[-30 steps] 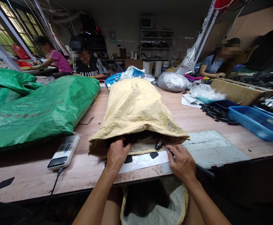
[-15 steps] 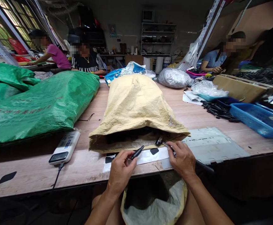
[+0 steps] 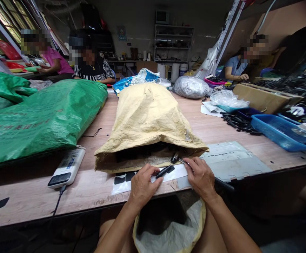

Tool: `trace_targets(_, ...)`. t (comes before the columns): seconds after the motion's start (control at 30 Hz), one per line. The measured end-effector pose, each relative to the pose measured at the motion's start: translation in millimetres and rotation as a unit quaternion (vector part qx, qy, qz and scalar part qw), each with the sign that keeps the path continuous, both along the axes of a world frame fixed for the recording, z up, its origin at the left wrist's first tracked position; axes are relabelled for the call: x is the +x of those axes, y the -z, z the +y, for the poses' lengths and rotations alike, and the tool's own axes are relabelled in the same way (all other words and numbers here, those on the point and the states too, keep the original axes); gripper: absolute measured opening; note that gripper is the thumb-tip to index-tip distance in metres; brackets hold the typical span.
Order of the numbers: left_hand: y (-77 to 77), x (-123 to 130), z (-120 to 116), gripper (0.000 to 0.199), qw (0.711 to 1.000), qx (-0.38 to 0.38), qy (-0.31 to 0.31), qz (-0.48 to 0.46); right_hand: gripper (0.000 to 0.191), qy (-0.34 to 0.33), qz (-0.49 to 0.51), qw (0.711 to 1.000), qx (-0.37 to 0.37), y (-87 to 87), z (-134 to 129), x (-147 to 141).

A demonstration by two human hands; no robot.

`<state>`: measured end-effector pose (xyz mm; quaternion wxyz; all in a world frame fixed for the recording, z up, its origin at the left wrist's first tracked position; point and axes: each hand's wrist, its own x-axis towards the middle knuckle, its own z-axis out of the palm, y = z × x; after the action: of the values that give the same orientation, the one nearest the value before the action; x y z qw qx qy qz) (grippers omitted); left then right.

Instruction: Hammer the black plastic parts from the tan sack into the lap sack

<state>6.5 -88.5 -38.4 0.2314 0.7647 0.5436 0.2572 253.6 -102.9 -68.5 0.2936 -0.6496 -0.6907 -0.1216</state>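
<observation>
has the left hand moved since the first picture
Yes, the left hand has come out of the mouth of the tan sack, toward the camera and rightward.

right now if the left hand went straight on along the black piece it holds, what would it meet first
Likely the dark-headed tool in the right hand, met by the black piece leading the left hand; depth is unclear.

Slim black tapered piece (image 3: 164,171) slants over the worktop's (image 3: 91,188) near edge | black-headed, metal-shafted tool (image 3: 174,159), head just beside it
</observation>
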Motion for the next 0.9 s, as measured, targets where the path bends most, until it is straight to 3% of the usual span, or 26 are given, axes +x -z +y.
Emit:
trace_targets(0.13,2.4,-2.0,0.3,0.018,1.0,0.007,0.012,-0.007,0.033,-0.033,0.036,0.999,0.012,-7.0,-4.4,0.4)
trace_targets(0.23,2.9,-2.4,0.3,0.02,1.0,0.004,0.014,-0.015,0.035,-0.072,0.118,0.99,0.023,-20.5,-13.4,-6.4)
trace_targets(0.37,3.8,-2.6,0.3,0.019,1.0,-0.002,0.011,-0.023,0.037,-0.154,0.2,0.967,-0.027,-37.5,-28.1,-20.4)
trace_targets(0.53,4.7,-2.8,0.1,0.02,1.0,-0.004,0.009,-0.026,0.041,-0.178,0.182,0.966,-0.038,-39.4,-43.5,-32.2)
trace_targets(0.7,4.0,-2.2,-0.7,0.019,1.0,-0.012,0.0,-0.023,0.044,-0.154,0.117,0.978,-0.077,-33.9,-49.3,-36.2)
trace_targets(0.9,5.0,-3.1,-0.2,0.019,1.0,-0.003,0.007,-0.027,0.045,-0.179,0.142,0.973,-0.043,-39.4,-49.4,-47.9)
